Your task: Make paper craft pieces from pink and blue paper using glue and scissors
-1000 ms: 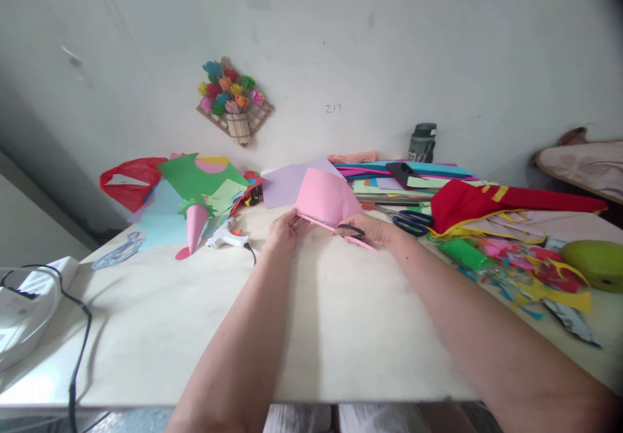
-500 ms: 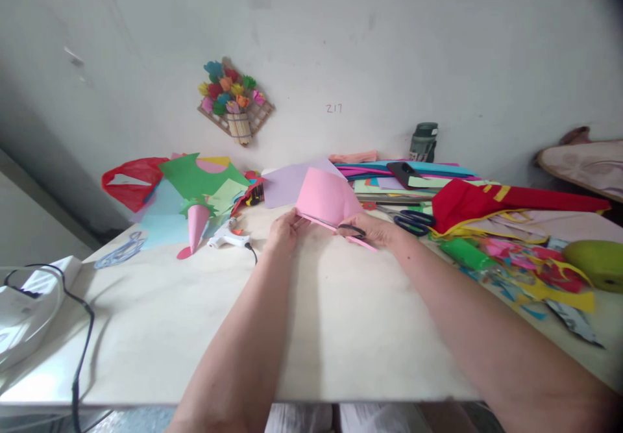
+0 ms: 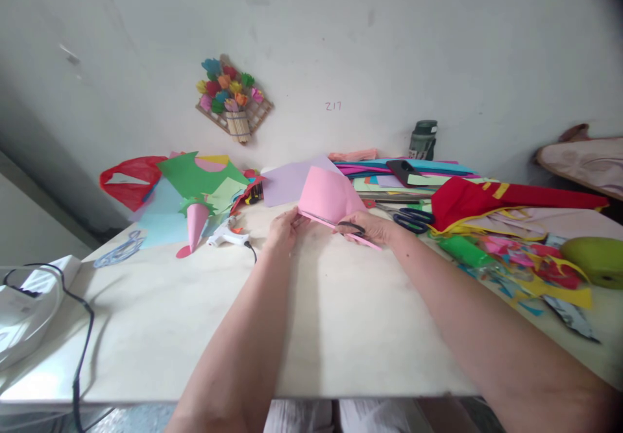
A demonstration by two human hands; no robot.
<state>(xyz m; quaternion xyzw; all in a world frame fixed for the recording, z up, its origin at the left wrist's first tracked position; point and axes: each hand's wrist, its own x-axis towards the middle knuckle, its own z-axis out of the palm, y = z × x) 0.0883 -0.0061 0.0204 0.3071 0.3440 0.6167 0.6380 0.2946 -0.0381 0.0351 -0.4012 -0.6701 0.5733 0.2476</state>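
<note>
Head view shows two hands (image 3: 286, 228), one pink sheet (image 3: 325, 194), two scissors (image 3: 357, 228).

A broad, cream-coloured table (image 3: 185, 329) runs along a wall, its near half mostly bare. On its left lie a white power strip (image 3: 46, 284), a loop of blue-grey cord (image 3: 118, 251) and a white glue gun (image 3: 228, 233). Towards the back are a light-blue sheet (image 3: 163, 219), a lilac sheet (image 3: 287, 183) and stacked coloured sheets (image 3: 370, 165). Red cloth (image 3: 457, 202) and bright paper scraps (image 3: 559, 267) crowd the right.
</note>
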